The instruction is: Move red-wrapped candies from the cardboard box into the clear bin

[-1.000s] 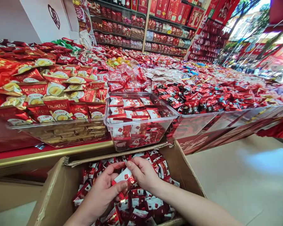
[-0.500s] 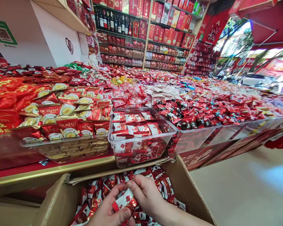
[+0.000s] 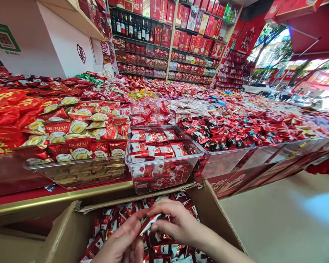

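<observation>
A small red-and-white snack packet (image 3: 150,223) is pinched between my two hands, tilted so its pale edge faces up. My right hand (image 3: 177,222) has its thumb below and its fingers over the packet's right end. My left hand (image 3: 123,235) is closed at the packet's left side, its lower fingers curled underneath and partly hidden. Both hands are above an open cardboard box (image 3: 222,223) that holds many loose packets (image 3: 164,250) of the same colours. Just beyond the box, a clear plastic bin (image 3: 164,160) holds similar packets in neat rows.
Left of the clear bin lie durian snack packets (image 3: 79,146) in another clear bin. Dark-and-red wrapped sweets (image 3: 216,137) fill bins to the right. A gold-edged ledge (image 3: 71,197) runs along the display front. Shelves (image 3: 168,47) with bottles and red boxes stand behind.
The packet has turned from showing its printed face to showing its edge. My right hand's fingers have shifted over its top, and my left thumb has moved up beside it.
</observation>
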Demonstrator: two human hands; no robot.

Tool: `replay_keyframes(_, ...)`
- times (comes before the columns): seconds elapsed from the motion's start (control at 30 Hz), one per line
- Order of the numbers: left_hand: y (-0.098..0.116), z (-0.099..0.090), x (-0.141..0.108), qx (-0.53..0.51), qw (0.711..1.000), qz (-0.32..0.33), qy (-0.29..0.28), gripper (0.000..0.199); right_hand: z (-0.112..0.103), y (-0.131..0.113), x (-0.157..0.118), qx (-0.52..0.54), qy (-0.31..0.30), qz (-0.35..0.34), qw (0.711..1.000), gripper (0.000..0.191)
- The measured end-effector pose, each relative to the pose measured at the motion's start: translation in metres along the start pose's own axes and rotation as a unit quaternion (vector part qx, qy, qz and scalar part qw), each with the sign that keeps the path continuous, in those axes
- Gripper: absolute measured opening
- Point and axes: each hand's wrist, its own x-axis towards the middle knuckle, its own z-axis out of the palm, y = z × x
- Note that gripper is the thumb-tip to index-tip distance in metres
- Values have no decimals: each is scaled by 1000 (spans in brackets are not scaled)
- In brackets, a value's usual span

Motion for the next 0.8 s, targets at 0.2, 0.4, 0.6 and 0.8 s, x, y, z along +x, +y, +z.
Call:
replay_keyframes(0.2, -14, -4, 11, 205, 958, 160, 121, 65, 6, 13, -1, 11, 47, 157, 986, 30)
replay_keyframes(0.4, -13, -6, 15, 299, 928, 184, 121, 49, 10, 14, -1, 84, 51, 204, 974, 43)
replay_keyframes(0.6, -16, -5, 15, 244, 942, 174, 151, 53, 12, 15, -6, 158, 25, 235, 959, 34)
replay_keyframes(0.8, -11, 2, 9, 1, 996, 55, 77, 53, -2, -12, -12, -39, -33, 10, 999, 23)
